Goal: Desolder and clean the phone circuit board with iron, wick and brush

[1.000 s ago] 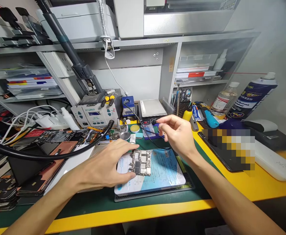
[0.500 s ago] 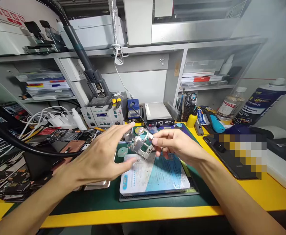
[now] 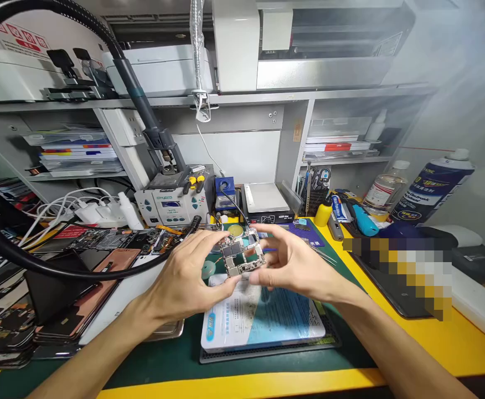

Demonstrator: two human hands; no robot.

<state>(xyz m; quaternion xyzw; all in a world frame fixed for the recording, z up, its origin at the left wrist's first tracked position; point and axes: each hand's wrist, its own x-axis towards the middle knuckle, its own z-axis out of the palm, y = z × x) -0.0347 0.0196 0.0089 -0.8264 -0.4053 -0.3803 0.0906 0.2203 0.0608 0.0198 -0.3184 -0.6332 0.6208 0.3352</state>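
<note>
A phone circuit board [image 3: 235, 250] with openings through it is held up between both hands, its face toward me. My left hand [image 3: 184, 271] grips its left side, thumb at the lower edge and fingers at the upper left corner. My right hand [image 3: 292, 260] has its thumb and fingers closed at the board's right side. Beneath the hands lies a white and blue printed box or pad [image 3: 263, 321] on the green mat [image 3: 163, 371]. A round green disc [image 3: 208, 270] sits just behind my left thumb.
Stacked phone parts [image 3: 72, 299] crowd the left, with a black hose [image 3: 101, 274] arching over them. A soldering station [image 3: 174, 205] and a small hot plate [image 3: 267, 202] stand behind. To the right are a yellow bottle [image 3: 323, 212], a spray can [image 3: 433, 185] and a dark phone [image 3: 392, 282].
My left fingers have closed onto the board's left side. The board has turned from a tilt to face me, and my right hand has shifted its grip. The view has tipped slightly upward.
</note>
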